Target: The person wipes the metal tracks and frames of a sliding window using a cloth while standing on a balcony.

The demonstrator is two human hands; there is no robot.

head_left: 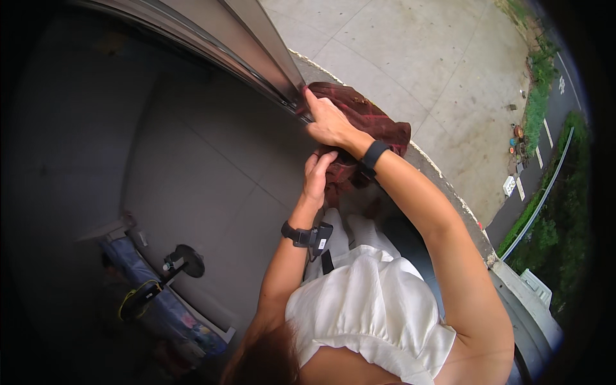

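Note:
A dark maroon cloth with red lines (380, 125) lies bunched over the outer ledge by a metal-framed sliding panel (269, 48). My right hand (329, 118) presses part of the cloth against the frame's lower end, its index finger stretched along the metal. Just below it, my left hand (317, 178) grips a hanging fold of the same cloth between thumb and fingers. Black straps circle both wrists, and a small black device sits on the left one.
The concrete ledge (433, 166) curves along the right, with a paved yard (404, 53) far below outside. A dark tiled floor (226, 168) spreads to the left. At lower left stand a black round-based stand (190, 261) and a low piece covered in blue floral cloth (183, 315).

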